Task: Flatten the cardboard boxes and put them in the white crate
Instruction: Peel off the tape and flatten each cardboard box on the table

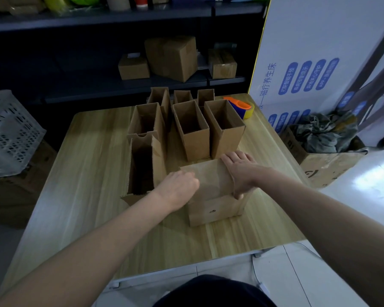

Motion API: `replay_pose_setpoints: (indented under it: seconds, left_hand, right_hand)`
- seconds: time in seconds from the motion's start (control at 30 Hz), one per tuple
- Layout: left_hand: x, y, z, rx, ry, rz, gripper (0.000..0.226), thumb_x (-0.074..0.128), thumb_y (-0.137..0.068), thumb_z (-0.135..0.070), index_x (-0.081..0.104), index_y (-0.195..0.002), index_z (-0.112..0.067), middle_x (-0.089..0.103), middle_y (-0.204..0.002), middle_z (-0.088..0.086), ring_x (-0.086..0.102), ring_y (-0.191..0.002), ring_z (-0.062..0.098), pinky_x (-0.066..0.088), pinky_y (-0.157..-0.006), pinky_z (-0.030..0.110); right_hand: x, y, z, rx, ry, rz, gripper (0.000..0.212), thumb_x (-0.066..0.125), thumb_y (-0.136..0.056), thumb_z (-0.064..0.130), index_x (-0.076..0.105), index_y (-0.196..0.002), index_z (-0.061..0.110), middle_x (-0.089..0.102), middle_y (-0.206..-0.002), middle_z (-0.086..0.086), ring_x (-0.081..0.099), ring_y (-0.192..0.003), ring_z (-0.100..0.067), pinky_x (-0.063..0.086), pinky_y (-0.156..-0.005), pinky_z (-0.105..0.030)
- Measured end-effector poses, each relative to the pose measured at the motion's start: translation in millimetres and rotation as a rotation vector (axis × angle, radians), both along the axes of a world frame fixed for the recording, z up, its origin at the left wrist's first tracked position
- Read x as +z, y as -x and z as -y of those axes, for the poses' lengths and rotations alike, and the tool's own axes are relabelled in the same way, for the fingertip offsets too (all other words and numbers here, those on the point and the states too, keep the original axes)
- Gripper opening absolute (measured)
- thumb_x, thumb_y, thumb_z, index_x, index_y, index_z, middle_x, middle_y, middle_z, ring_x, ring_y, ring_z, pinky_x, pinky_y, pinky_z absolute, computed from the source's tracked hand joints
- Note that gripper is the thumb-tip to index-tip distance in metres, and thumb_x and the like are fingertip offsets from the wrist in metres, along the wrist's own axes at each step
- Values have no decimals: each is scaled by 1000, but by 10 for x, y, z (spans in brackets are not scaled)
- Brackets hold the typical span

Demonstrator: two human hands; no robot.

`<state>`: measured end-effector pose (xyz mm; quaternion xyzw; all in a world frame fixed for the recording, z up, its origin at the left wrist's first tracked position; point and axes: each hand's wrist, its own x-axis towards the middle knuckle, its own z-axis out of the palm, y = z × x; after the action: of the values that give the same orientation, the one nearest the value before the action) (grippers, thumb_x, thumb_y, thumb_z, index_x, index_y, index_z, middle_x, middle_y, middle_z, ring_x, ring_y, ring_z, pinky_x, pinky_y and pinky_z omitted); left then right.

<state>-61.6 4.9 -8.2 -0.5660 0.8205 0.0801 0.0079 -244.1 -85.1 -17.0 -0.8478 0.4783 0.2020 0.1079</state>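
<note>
The box I'm working on sits just below the middle of the frame, on the table, its top closed over and its near side facing me. My right hand grips its right edge: fingers spread flat across the top toward the far corner, thumb hooked down over the near side. My left hand is at the box's left edge with the fingers curled and the knuckles toward me (whether they have actually caught the cardboard I cannot tell).

I judge this to be the start of flattening this one: it is still fully box-shaped. Next it needs its flaps freed and its sides pushed slantwise so the walls fold onto each other.

Just left of it stands a tall open box. Behind, toward the frame's centre, six more boxes stand upright with open tops, so most of the job remains. A tape dispenser lies beyond them to the right. The white crate waits off the table at the left edge of the frame, well apart from my hands.
</note>
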Motion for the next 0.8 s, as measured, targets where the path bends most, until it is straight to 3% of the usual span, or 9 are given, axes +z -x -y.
replay_pose_setpoints:
  seconds: [0.17, 0.3, 0.43, 0.6, 0.7, 0.8]
  left_hand:
    - [-12, 29, -9, -70, 3, 102, 21, 41, -97, -3, 59, -108, -6, 56, -107, 10, 54, -101, 21, 46, -92, 33]
    - [-24, -37, 73, 8, -77, 6, 18, 42, -96, -6, 60, -100, -7, 57, -96, 6, 57, -88, 17, 49, -83, 29]
    - [-40, -81, 93, 59, -117, -72, 9, 49, -92, -9, 56, -88, -12, 55, -87, 2, 54, -77, 14, 50, -74, 28]
    - [-89, -86, 71, 178, -99, -180, 8, 53, -90, -12, 54, -82, -14, 54, -84, 1, 52, -73, 14, 49, -68, 27]
    - [-144, -103, 84, 300, -81, -285, 9, 57, -87, -15, 55, -78, -13, 57, -80, 3, 54, -70, 15, 53, -67, 32]
    - [-123, -112, 90, 305, -166, -308, 4, 60, -88, -19, 58, -87, -16, 59, -88, 1, 56, -78, 14, 54, -75, 34]
  right_hand:
    - [-2, -16, 4, 1, 3, 13, 125, 83, -64, 37, -5, -152, 23, 5, -158, -4, 0, -146, -30, 3, -118, -47]
    - [-33, 4, -2, -6, 5, 14, 128, 83, -63, 40, -7, -152, 23, 2, -159, -4, -4, -146, -29, -1, -119, -48]
    - [-42, -70, -47, 23, -60, 61, 130, 78, -65, 55, -14, -152, 23, -13, -160, 0, -19, -145, -24, -14, -114, -49]
    - [-51, -127, -77, 38, -74, 207, 127, 77, -66, 57, -7, -153, 18, -5, -161, -2, -11, -147, -18, -16, -111, -34]
    - [-19, -120, -87, 19, -102, 240, 124, 79, -67, 51, -5, -153, 17, -4, -161, -1, -9, -147, -19, -11, -111, -31]
    - [21, -133, -92, -6, -153, 286, 119, 79, -69, 47, -1, -153, 18, -2, -161, 0, -7, -147, -19, -8, -112, -30]
